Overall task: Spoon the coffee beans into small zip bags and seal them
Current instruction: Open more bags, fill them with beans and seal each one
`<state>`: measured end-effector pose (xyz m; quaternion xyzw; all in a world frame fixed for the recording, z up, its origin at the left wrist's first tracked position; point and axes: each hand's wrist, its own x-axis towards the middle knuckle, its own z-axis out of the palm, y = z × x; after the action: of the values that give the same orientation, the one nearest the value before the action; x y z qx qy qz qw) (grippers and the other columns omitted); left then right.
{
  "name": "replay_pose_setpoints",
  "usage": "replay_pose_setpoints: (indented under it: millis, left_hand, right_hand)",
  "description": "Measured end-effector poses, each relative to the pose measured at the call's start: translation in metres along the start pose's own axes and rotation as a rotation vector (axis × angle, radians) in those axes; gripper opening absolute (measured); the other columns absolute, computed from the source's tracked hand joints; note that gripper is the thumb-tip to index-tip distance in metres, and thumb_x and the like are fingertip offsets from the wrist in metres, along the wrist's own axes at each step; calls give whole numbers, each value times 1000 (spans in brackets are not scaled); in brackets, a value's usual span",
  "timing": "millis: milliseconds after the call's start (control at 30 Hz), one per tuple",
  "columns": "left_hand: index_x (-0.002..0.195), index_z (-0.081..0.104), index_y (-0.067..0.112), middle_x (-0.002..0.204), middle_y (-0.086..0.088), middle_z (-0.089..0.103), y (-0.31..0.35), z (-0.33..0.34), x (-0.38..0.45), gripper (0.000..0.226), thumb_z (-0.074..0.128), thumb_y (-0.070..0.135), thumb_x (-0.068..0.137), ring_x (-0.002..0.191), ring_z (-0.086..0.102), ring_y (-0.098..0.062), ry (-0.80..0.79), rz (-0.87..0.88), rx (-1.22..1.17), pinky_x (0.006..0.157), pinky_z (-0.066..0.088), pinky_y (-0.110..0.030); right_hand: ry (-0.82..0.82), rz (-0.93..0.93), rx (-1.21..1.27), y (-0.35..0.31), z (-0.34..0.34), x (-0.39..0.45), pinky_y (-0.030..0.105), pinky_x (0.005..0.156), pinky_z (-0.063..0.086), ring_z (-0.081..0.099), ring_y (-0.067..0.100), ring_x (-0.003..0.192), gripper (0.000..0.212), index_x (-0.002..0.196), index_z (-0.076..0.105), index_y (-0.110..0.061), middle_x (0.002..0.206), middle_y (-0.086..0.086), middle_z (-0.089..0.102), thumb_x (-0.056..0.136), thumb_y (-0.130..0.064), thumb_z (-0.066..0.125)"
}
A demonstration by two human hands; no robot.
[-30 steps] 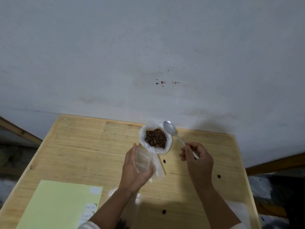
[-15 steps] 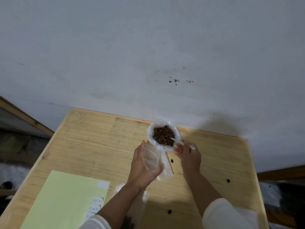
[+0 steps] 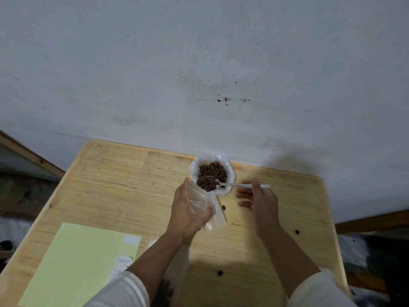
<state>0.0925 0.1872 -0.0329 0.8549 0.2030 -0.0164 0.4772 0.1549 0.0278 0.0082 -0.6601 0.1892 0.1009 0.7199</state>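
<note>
A white plastic bag of coffee beans (image 3: 213, 170) stands open at the far edge of the wooden table (image 3: 115, 182). My left hand (image 3: 188, 213) holds a small clear zip bag (image 3: 198, 199) with its mouth up, just in front of the bean bag. My right hand (image 3: 259, 200) grips the handle of a metal spoon (image 3: 234, 185). The spoon's bowl is heaped with beans (image 3: 207, 183) and hovers right above the zip bag's mouth.
A light green sheet of paper (image 3: 81, 258) with small white labels lies at the near left. More clear bags (image 3: 218, 216) lie under and near my left wrist. Loose beans (image 3: 297, 232) are scattered on the table's right and front. A grey wall rises behind the table.
The spoon went into the bean bag empty and has come out heaped with beans, and it now points left over the zip bag. My left hand has kept holding the bag.
</note>
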Motion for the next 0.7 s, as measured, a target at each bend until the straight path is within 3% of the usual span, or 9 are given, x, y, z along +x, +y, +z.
replay_pose_setpoints:
  millis: [200, 367, 467, 533, 600, 700]
  left_hand:
    - [149, 10, 23, 147, 2, 28, 0, 0, 1, 107, 78, 43, 69, 123, 30, -2, -12, -3, -5, 100, 25, -16]
    - [149, 11, 23, 146, 5, 28, -3, -2, 0, 105, 78, 40, 70, 119, 26, 5, -11, 13, -4, 98, 24, -11]
    - [149, 10, 23, 147, 4, 27, -3, -1, 2, 106, 78, 41, 70, 120, 24, 5, -12, 18, 13, 99, 23, -11]
    - [149, 10, 24, 147, 4, 27, -3, -1, 2, 106, 78, 41, 70, 120, 24, 5, -17, 18, 17, 99, 23, -12]
    - [149, 10, 24, 147, 5, 27, -3, -1, 3, 106, 78, 40, 70, 120, 25, 5, -22, 19, 15, 99, 23, -12]
    - [149, 9, 24, 148, 5, 26, -3, -1, 3, 107, 78, 40, 69, 122, 24, 5, -25, 18, 20, 99, 23, -12]
  right_hand:
    - [-130, -215, -98, -2, -3, -5, 22, 46, 51, 64, 11, 65, 25, 92, 64, -8, 77, 10, 65, 98, -13, 40]
    - [144, -323, -286, 8, 1, 9, 16, 44, 49, 61, 11, 53, 25, 85, 62, -17, 70, 7, 64, 99, -19, 41]
    - [200, -360, -433, 23, 11, 14, 7, 42, 43, 61, 13, 51, 23, 87, 62, -14, 69, 5, 65, 98, -19, 43]
    - [180, -282, -383, 34, 19, 18, 13, 47, 49, 64, 13, 54, 23, 88, 64, -13, 74, 5, 68, 98, -19, 44]
    - [138, -80, -203, 40, 26, 24, 24, 54, 55, 68, 14, 63, 20, 89, 65, -14, 80, 7, 71, 96, -21, 48]
    - [61, 210, 92, 41, 29, 31, 22, 54, 55, 71, 15, 70, 19, 99, 65, -5, 87, 13, 71, 93, -20, 55]
